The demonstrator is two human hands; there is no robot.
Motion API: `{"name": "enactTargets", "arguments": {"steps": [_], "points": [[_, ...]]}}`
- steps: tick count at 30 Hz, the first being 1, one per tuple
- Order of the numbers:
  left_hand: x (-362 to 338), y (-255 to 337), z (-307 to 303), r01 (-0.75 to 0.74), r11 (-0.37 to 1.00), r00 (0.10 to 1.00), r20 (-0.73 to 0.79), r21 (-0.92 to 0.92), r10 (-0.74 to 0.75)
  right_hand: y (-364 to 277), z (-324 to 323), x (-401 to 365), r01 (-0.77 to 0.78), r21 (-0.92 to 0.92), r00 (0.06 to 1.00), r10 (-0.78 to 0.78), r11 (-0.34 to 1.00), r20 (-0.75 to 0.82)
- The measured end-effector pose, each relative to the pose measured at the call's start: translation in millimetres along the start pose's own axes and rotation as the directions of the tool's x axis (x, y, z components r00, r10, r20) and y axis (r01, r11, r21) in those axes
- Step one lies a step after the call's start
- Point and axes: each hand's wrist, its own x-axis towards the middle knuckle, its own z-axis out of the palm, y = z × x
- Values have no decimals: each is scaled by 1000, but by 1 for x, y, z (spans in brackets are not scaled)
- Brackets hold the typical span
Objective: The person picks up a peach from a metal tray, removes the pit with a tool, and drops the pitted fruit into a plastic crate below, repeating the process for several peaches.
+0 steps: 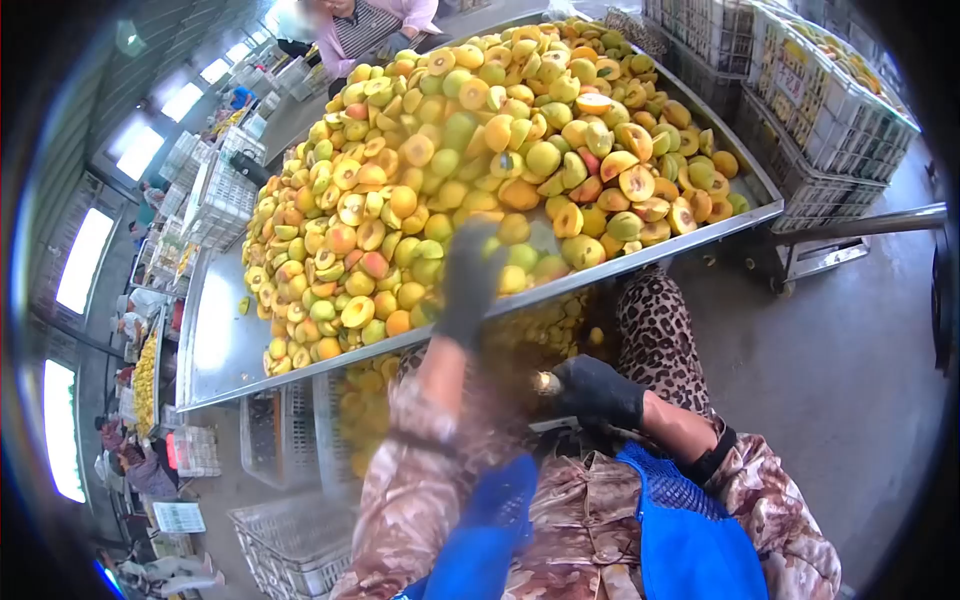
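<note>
Fruit (pixel 357 311) heaps a metal tray (pixel 215 325); of the stacked crates (pixel 830 125) at right, one holds fruit. The blurred left hand (pixel 468 285) is at the near rim, grip unclear. The right hand (pixel 600 392), below, closes around a pale-tipped object (pixel 546 382).

Bright windows (pixel 85 262) line a wall (pixel 62 335) (the figures (pixel 150 472) nearby are probably people).

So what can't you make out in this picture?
All in the head view:
Left hand: motion blur hides whether it holds anything.
Small object: mostly covered by the right hand.
Co-worker across the metal tray: cut off by the top edge.
Distant workers at left: too small to see what their hands do.
</note>
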Motion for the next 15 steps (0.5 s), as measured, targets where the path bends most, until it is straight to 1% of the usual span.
{"name": "enactTargets", "arguments": {"steps": [1,2,3,4,5,6,7,8,9,10,11,12,13,14,15], "points": [[19,9,24,-60,996,997,52,62,56,2,-6,-9,-16,-9,1000,16,1000,-21],[36,17,40,26,983,978,197,182,-62,4,-13,-18,-34,-19,999,33,999,-43],[46,25,28,66,940,918,349,335,-188,-14,-1,-27,-24,46,998,26,999,-56],[59,37,39,95,883,835,446,460,-322,-17,-5,-38,-33,72,997,37,997,-67],[71,47,45,114,875,833,435,470,-343,-17,-10,-46,-36,99,996,44,994,-80],[78,53,49,135,863,826,426,487,-369,-12,-15,-50,-26,77,997,32,997,-76],[80,55,48,152,843,813,420,515,-403,-11,-17,-53,-41,99,992,52,994,-111],[77,46,57,166,853,867,338,494,-365,-13,-17,-54,-53,127,987,71,990,-143],[75,24,65,171,926,900,329,336,-286,-18,-16,-54,-55,163,981,84,985,-175],[73,-4,71,166,972,927,309,169,-212,-28,-14,-56,1,351,969,86,936,-231],[74,-19,69,152,988,952,269,-6,-145,-40,-17,-60,66,516,955,96,854,-282],[81,-17,55,443,759,891,330,-478,-312,-46,-19,-62,141,660,937,115,738,-329],[82,30,5,558,472,826,400,-683,-398,-41,-22,-59,135,688,938,131,713,-320],[77,57,-25,523,263,838,435,-810,-329,-32,-23,-56,127,721,939,151,682,-308],[65,75,-46,478,25,850,455,-878,-265,-27,-22,-54,108,754,943,174,648,-285]]}}
